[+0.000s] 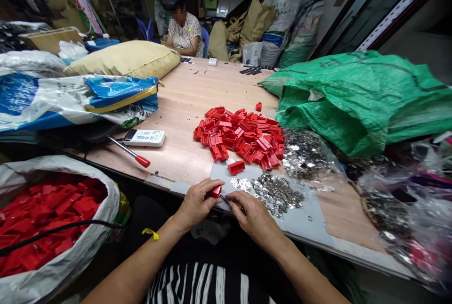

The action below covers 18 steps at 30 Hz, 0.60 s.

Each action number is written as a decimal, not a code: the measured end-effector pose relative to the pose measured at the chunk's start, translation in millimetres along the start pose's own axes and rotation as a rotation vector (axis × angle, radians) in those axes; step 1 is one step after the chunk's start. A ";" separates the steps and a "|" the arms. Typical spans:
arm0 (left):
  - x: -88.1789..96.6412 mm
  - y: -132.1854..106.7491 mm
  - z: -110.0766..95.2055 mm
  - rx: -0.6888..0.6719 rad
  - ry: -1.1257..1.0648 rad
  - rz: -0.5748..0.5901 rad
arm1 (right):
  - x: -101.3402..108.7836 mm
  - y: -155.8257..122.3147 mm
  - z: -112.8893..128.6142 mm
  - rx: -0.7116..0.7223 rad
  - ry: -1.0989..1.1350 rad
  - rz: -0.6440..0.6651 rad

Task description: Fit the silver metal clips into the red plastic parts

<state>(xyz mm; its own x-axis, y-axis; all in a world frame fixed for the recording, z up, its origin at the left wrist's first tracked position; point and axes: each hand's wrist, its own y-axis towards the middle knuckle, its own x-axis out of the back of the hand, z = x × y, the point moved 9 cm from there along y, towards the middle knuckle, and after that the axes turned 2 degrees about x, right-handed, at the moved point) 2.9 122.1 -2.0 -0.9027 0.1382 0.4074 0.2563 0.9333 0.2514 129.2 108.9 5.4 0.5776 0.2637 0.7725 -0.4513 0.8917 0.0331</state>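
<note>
Near the table's front edge, my left hand (197, 204) pinches a small red plastic casing (216, 192), its open side turned right. My right hand (254, 213) is closed on a slim tool (229, 200) with a thin dark shaft and a bit of yellow at the handle; its tip meets the casing. Whether it is a screwdriver or tweezers I cannot tell. Just beyond my hands lie a single red casing (236, 168) and a heap of similar ones (243, 136). Small metal parts (278, 193) are spread on a grey sheet (303, 221) beside my right hand.
A white sack of red casings (111, 195) stands at left. On the table are a white device (150, 137), a red-tipped lever (141, 160), clear bags of metal pieces (307, 153) and a green sack (363, 101). Across the table sits another person (183, 33).
</note>
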 end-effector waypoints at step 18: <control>-1.8 -0.5 5.6 0.027 0.009 -0.014 | -7.4 5.8 8.4 -0.205 -0.176 0.052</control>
<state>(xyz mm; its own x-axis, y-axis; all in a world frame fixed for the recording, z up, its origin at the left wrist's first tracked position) 2.5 123.2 -7.8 -0.9030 0.1227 0.4117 0.2344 0.9438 0.2329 116.5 109.1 5.2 0.4219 0.2593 0.8688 -0.3199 0.9392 -0.1250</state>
